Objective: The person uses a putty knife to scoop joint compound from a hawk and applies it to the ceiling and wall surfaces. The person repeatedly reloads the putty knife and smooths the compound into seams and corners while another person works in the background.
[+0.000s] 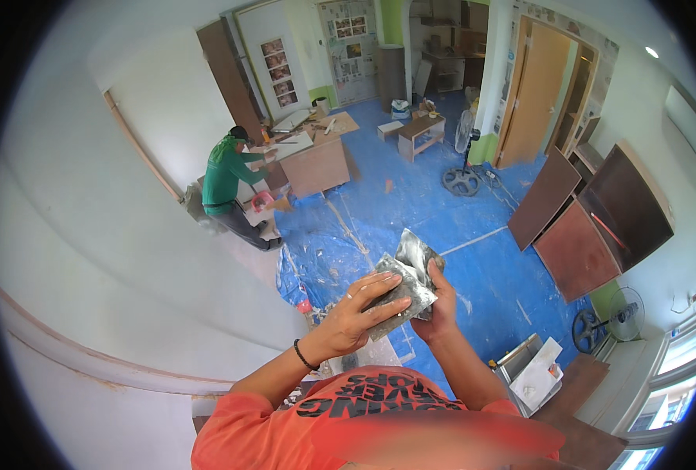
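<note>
My left hand (349, 319) grips a thin, flat grey putty spreader (393, 324), its fingers stretched across the top face. White paste smears that spreader's edge. In my right hand (440, 304) is a second grey putty spreader (418, 247), tilted upward and also coated with white paste. The two spreaders meet or overlap in front of my chest; whether their edges touch all along cannot be made out. My right fingers are partly hidden behind the spreaders.
A co-worker (224, 180) in green bends over a wooden workbench (317, 166) at the far left. Blue sheeting (442, 227) covers the floor. Brown panels (626, 204) and a fan (622, 315) stand on the right; a pale wall (129, 258) runs along my left.
</note>
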The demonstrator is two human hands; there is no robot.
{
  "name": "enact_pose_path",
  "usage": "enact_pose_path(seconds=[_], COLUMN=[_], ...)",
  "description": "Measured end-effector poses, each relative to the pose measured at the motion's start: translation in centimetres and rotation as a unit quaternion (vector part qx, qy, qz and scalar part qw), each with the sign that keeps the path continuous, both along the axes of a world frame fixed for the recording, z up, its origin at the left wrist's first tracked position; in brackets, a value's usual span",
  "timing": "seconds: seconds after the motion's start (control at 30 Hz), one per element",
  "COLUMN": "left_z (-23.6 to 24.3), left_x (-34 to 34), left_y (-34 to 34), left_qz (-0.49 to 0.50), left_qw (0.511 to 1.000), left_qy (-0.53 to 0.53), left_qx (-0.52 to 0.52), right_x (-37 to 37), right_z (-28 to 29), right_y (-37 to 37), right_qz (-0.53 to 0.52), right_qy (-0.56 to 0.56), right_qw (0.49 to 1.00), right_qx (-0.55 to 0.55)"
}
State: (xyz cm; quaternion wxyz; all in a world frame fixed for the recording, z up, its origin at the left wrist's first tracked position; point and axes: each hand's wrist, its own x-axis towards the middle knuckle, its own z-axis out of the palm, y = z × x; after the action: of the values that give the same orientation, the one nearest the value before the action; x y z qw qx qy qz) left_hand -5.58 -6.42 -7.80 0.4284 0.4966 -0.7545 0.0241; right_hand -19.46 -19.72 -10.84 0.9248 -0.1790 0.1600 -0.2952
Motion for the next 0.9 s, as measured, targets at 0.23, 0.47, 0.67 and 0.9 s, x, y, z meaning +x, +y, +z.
enact_pose_path(seconds=[0.23, 0.47, 0.67, 0.9], left_z=[-2.5, -5.4, 0.9, 3.9], left_x=[5.5, 5.8, 1.9, 0.6], left_y=[1.5, 2.4, 2.2, 0.0], left_qz=[0.190, 0.272, 0.269, 0.226], left_qw=[0.964, 0.721, 0.955, 0.933], left_qy=[-0.164, 0.636, -0.124, -0.279], left_qx=[0.082, -0.027, 0.020, 0.008], right_x=[0.1, 1.7, 1.7, 1.5], right_z=[-1.4, -0.3, 0.3, 0.3], right_y=[-1.5, -3.0, -3.3, -3.2], right_qz=[-0.054, -0.111, -0.127, -0.091], right_qy=[0.016, 0.006, 0.003, 0.054], right_qw=[0.998, 0.993, 0.991, 0.994], right_qx=[-0.003, -0.035, -0.045, -0.038])
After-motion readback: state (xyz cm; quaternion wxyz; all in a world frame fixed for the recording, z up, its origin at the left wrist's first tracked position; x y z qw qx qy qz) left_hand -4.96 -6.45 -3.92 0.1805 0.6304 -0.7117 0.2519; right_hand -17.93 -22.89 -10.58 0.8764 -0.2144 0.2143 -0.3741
